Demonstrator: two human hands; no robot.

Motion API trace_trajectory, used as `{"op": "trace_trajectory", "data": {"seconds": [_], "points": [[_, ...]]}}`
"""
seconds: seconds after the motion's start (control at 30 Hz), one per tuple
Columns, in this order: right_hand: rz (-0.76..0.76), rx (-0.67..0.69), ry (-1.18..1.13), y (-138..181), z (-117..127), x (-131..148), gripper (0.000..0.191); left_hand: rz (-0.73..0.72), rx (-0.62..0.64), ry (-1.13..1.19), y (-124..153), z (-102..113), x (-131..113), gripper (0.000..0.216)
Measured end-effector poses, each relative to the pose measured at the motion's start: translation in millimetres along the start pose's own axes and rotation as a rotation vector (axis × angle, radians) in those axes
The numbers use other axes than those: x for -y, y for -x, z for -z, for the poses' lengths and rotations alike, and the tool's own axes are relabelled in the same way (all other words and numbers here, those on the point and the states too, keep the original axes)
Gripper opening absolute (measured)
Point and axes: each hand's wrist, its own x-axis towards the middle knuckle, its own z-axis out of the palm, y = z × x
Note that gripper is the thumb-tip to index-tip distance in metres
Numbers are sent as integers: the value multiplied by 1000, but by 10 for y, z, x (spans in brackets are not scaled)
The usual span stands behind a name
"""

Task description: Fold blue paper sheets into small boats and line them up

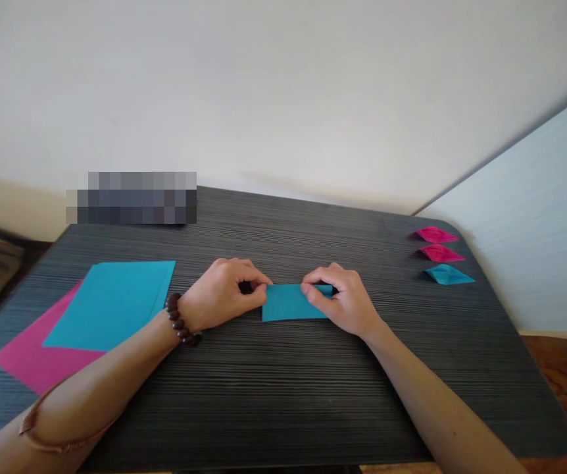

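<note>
A blue sheet of paper (293,304), folded into a narrow rectangle, lies on the table between my hands. My left hand (229,289) pinches its upper left corner between thumb and forefinger. Along the top edge, right of the middle, my right hand (340,296) grips the same paper with thumb and fingertips, covering part of its right end. A dark bead bracelet (181,321) circles my left wrist, and a brown cord (61,447) goes round that forearm.
Blue paper sheets (116,303) overlap pink paper (47,349) at the left. Two pink folded paper shapes (436,234) and a blue one (448,274) stand in a column at the far right. A pixelated object (135,199) sits at the back left, by the wall. The dark table (283,408) has a rounded right edge.
</note>
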Motion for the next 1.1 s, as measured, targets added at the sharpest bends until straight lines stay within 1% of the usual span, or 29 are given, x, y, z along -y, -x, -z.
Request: {"op": "trace_trajectory", "data": {"seconds": [0.1,0.17,0.23,0.3,0.37,0.4,0.43,0.5,0.57,0.63,0.73,0.8,0.93,1.03,1.1], "points": [[-15,21,-20,1,8,-23,12,-22,53,2,-9,28,30,19],[-20,31,-33,2,16,-37,12,-31,66,-4,-8,30,35,19],[-26,37,-35,-1,20,-43,12,-47,46,-3,-2,12,29,20],[-27,59,-23,-5,13,-40,12,-75,0,10,5,-21,21,22],[-21,85,-4,-10,-10,-29,12,-124,-34,13,8,-63,20,24],[-24,86,10,-13,-27,-23,11,-156,-29,-2,8,-82,24,23],[-35,76,28,-14,-46,-17,11,-184,-18,-22,6,-100,33,21],[-98,14,77,-14,-84,-12,13,-208,-6,-53,3,-125,60,18],[-193,-63,109,-10,-112,-14,19,-195,-22,-62,2,-138,93,17],[-260,-112,90,-4,-123,-18,22,-181,-47,-68,4,-141,121,18],[-294,-128,43,7,-122,-11,20,-185,-71,-102,12,-137,137,21],[-307,-145,57,12,-127,0,18,-198,-79,-143,16,-134,134,24],[-268,-189,140,18,-162,1,15,-217,-85,-262,22,-138,127,27],[-190,-187,156,27,-185,-22,13,-206,-79,-331,28,-145,131,28],[-105,-172,139,39,-191,-40,15,-195,-80,-353,33,-143,134,28]]}}
